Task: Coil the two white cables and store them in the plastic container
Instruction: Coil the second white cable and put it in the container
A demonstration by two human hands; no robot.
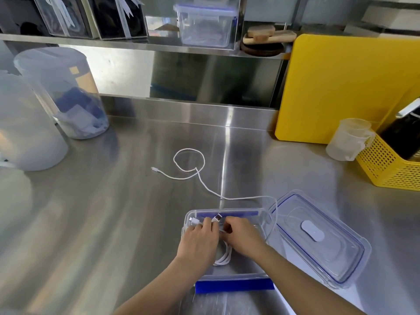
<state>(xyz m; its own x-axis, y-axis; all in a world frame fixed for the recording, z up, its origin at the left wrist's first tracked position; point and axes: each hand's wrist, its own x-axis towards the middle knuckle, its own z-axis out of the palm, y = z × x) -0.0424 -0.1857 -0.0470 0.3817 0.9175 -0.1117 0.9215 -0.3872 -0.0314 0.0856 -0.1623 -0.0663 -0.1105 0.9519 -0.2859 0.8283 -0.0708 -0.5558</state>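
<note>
Fingers (pixel 205 223) of the left hand (pixel 197 237) and right hand (pixel 242 236) curl round the coiled cable (pixel 223 258), pinning it in the container (pixel 250 210), likely so it cannot spring open.

Taking the plastic container (pixel 261 214) as centre, my widest open lane is the bare steel counter (pixel 113 212) from 7 to 10 o'clock, ending at two translucent jars (pixel 68 94) far out at 10. At 12 the loose cable (pixel 200 178) lies flat in a loop and trails back to the rim at 2. The lid (pixel 318 237) lies just beside at 3. Measuring cup (pixel 347 139), yellow basket (pixel 391 169) and yellow board (pixel 341 87) block 1 to 2. Inside, my left hand (pixel 198 237) and right hand (pixel 244 237) hold the coiled cable (pixel 223 258), filling the middle.
</note>
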